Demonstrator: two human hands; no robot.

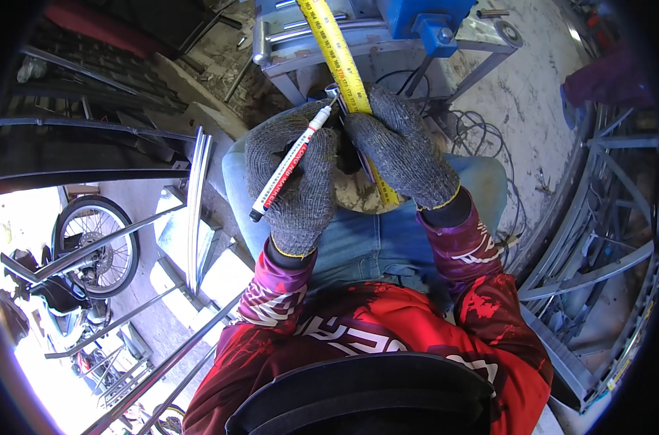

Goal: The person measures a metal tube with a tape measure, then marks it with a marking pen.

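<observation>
- Holding a white-and-red marker (292, 163), the gloved left hand (311, 196) has its grip closed around the barrel, tip at the far end.
- The gloved right hand (410, 145) has its grip closed over the yellow tape measure (333, 47), right of the marker tip.
- The tape measure slants from above the far bench (289, 67) nearward past the right hand.

Rough knitted gloves (405, 141), smooth glossy marker (292, 164)

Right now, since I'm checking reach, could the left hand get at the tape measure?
Probably yes: beside the left hand, the tape measure looks uncovered beyond the right hand, though a marker occupies the left.
</observation>
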